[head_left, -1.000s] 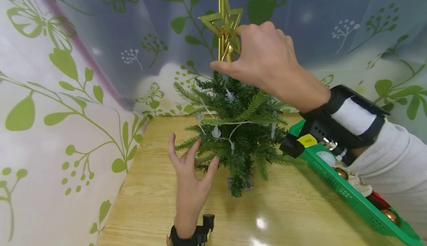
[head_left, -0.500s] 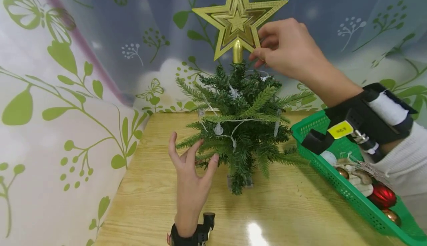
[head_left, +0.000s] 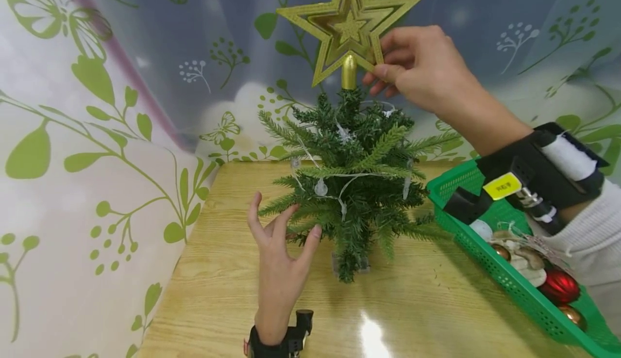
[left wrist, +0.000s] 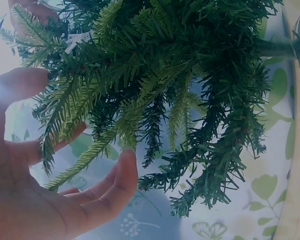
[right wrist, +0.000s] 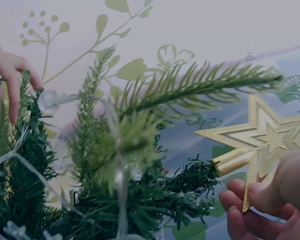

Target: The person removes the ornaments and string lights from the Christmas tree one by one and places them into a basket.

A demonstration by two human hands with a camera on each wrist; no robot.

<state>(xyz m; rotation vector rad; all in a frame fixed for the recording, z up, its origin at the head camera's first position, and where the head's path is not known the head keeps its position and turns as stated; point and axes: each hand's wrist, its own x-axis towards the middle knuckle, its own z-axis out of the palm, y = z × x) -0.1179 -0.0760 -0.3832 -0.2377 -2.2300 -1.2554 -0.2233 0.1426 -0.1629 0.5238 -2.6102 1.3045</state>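
A small artificial Christmas tree [head_left: 359, 207] stands upright on the table, wound with a clear string of lights [head_left: 321, 187]. At its tip sits a gold star topper [head_left: 350, 26], its tube [right wrist: 232, 161] over the top sprig and its face toward the head camera. My right hand [head_left: 427, 69] pinches the star's lower right point between thumb and fingers. On the tree's left side my left hand [head_left: 281, 272] is spread around the lower branches, with fingers loosely bent. In the left wrist view, green sprigs [left wrist: 90, 150] lie between the thumb and fingers of that hand.
A green plastic basket [head_left: 499, 277] stands right of the tree, under my right forearm. In it lie a red ornament [head_left: 559, 286], copper-coloured balls [head_left: 572, 316] and a white ball [head_left: 481, 229]. A leaf-print curtain [head_left: 121, 104] hangs behind and left of the wooden table [head_left: 218, 293].
The star has turned from edge-on to facing the head camera and come down onto the tree's tip. My right hand moved right with it; my left hand stayed nearly still.
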